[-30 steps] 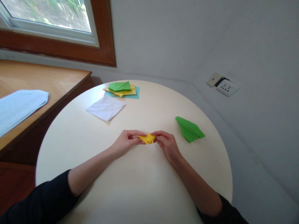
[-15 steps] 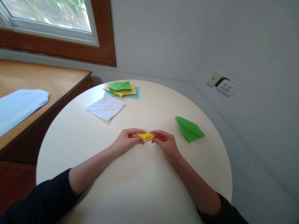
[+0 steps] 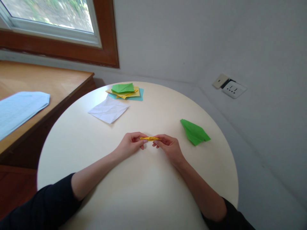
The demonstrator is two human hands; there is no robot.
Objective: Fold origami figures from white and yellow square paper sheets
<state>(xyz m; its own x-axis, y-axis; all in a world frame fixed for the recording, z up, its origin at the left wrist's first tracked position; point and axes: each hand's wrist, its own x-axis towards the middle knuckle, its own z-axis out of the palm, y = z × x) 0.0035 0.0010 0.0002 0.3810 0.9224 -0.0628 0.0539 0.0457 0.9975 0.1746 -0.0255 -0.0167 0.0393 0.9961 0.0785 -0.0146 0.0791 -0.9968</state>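
Note:
A small folded yellow paper is held edge-on between both hands, just above the round cream table. My left hand pinches its left end and my right hand pinches its right end. Only the thin folded edge of the paper shows. A folded green paper plane lies on the table to the right of my right hand, apart from it.
A creased white sheet lies at the far left of the table. Behind it is a stack of green, yellow and teal papers. A wooden desk with a pale blue sheet stands on the left. A wall socket is on the right.
The yellow paper has tilted from showing its flat face to showing only its thin edge. Both hands stayed in place, still pinching its ends.

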